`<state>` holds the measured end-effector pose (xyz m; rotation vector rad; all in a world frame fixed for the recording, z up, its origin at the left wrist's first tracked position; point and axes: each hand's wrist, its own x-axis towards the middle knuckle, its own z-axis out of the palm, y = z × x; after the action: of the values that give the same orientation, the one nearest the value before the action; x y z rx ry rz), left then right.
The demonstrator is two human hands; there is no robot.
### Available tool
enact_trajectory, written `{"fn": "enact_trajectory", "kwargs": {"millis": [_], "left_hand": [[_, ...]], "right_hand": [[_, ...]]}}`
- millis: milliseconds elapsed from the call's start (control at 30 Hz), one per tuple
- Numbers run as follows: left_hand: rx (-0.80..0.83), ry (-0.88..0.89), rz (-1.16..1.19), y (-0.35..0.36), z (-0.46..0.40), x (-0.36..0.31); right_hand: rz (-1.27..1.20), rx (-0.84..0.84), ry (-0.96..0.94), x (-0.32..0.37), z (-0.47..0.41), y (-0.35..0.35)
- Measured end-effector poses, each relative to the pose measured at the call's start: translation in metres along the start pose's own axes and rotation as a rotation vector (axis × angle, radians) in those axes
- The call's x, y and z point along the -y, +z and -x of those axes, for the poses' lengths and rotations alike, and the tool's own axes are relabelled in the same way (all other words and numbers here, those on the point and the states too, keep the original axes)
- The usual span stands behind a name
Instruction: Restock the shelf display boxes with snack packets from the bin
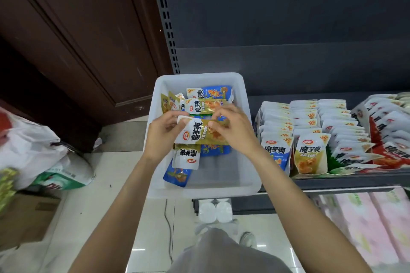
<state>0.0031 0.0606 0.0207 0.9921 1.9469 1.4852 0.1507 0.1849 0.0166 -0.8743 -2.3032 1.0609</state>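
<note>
A white plastic bin (246, 175) rests on the left end of the dark shelf and holds several blue and olive-gold snack packets. Over the bin, my left hand (163, 134) and my right hand (233, 127) both grip an olive-gold packet (196, 133), the left at its white end, the right at its gold end. More olive-gold packets seem stacked under it. To the right stand display boxes: a blue-packet box (275, 139), an olive-gold box (310, 153), a green one (348, 146) and a red one (390, 139), all filled with rows of packets.
The shelf edge (346, 180) runs along the front, with pink wrapped packs (366, 224) on the tier below. White bags (33, 146) and a cardboard box (26, 217) lie on the tiled floor at left. A dark wooden door (66, 40) stands behind them.
</note>
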Motion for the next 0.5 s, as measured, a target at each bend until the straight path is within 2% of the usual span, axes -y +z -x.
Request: {"fn": "enact_trajectory", "kwargs": {"millis": [100,233,367,500], "left_hand": [[-0.064,-0.065,0.086,0.011,-0.001,-0.012],[0.024,-0.193,0.300,0.036,0.003,-0.028],[0.103,0.071,0.177,0.080,0.009,-0.056],[0.248,0.281,0.045,0.140,0.014,-0.081]], "right_hand": [[-0.168,0.083,0.139,0.007,0.008,-0.015],[-0.349,-0.053,0.207,0.006,0.027,-0.033],[-0.370,-0.282,0.160,-0.007,0.063,-0.067],[0.001,-0.538,0.131,-0.035,0.111,-0.109]]}}
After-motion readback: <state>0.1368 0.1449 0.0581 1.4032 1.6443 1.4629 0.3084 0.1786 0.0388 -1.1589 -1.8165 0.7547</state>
